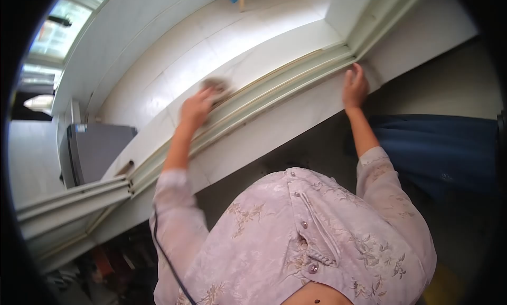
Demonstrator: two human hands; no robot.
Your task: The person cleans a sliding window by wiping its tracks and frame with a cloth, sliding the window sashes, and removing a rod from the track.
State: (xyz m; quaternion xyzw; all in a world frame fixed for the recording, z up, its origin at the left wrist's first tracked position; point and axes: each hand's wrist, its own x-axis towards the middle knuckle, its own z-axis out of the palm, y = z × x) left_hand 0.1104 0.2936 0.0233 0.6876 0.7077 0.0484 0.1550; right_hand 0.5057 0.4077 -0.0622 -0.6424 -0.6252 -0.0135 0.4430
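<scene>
A brownish-grey cloth or pad [215, 86], blurred by motion, is under the fingers of my left hand [195, 111]. It lies on the pale sill [253, 72], on the far side of the window track [274, 86]. My left fingers are wrapped round it, and its exact kind cannot be made out. Over at the right end of the track, my right hand [356, 87] rests by the near rail with its fingers loosely raised and nothing visible in them.
A grey cabinet or appliance [100, 152] stands beyond the sill at the left. Window frame rails [74, 205] run at the lower left, and an upright frame [391, 20] rises at the upper right. Dark blue fabric [438, 152] hangs at the right.
</scene>
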